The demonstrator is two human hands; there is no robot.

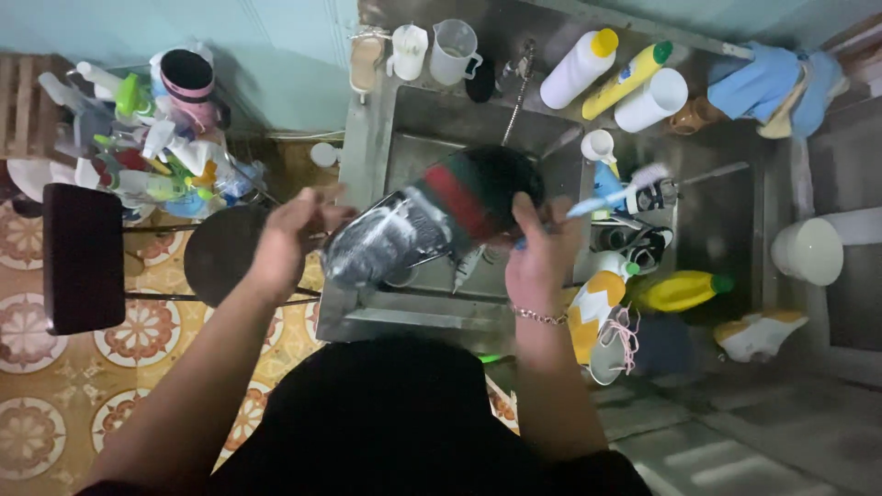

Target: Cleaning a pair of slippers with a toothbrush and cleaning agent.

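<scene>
Over a steel sink [367,138] I hold a dark shoe [432,216] with a red and green stripe, its sole end covered in white soap foam. My left hand [289,234] grips the foamy end at the left. My right hand [537,253], with a thin bracelet on the wrist, holds a light blue toothbrush [611,193] whose bristled head points up to the right, beside the shoe's dark opening.
Cups [432,50] and bottles [579,69] stand on the sink's back ledge. A yellow bottle [684,291] and several shoes [602,317] lie on the drainboard at right. A dark stool [83,257] and a cluttered rack of bottles [156,138] stand at left on patterned tiles.
</scene>
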